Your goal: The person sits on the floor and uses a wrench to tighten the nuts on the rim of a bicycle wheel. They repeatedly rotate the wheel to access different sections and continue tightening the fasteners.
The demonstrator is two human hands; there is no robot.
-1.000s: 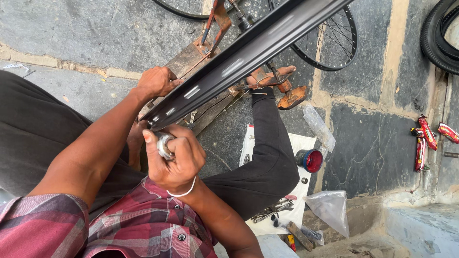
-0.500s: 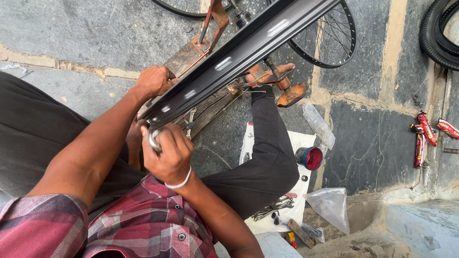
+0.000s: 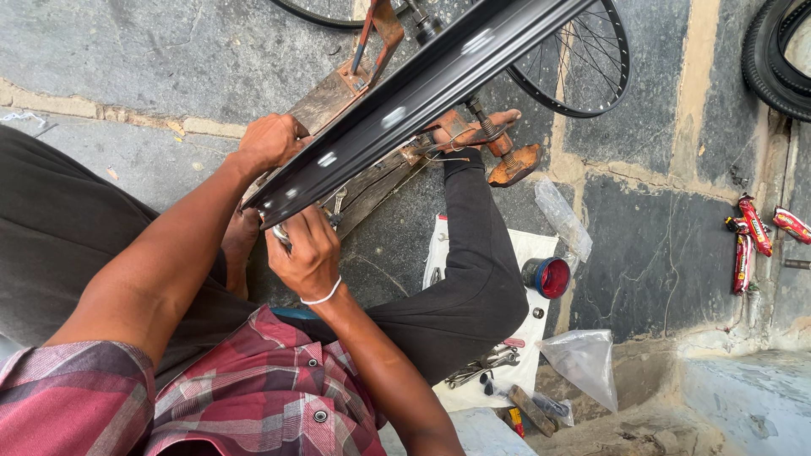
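One black metal wheel rim, long and glossy, slanting across a worn wooden stand on grey stone paving. Left hand curled closed over the rim's lower end; right hand just below, fingers clenched around one small silvery tool. One red-lidded round tin on white cloth, two crinkled clear plastic bags nearby.

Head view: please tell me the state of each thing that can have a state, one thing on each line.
Left hand: gripping the black wheel rim.
Right hand: closed on a small metal tool at the rim.
Wheel rim: mounted tilted in a stand.
Blue tin: open.
Plastic bag: lying crumpled.
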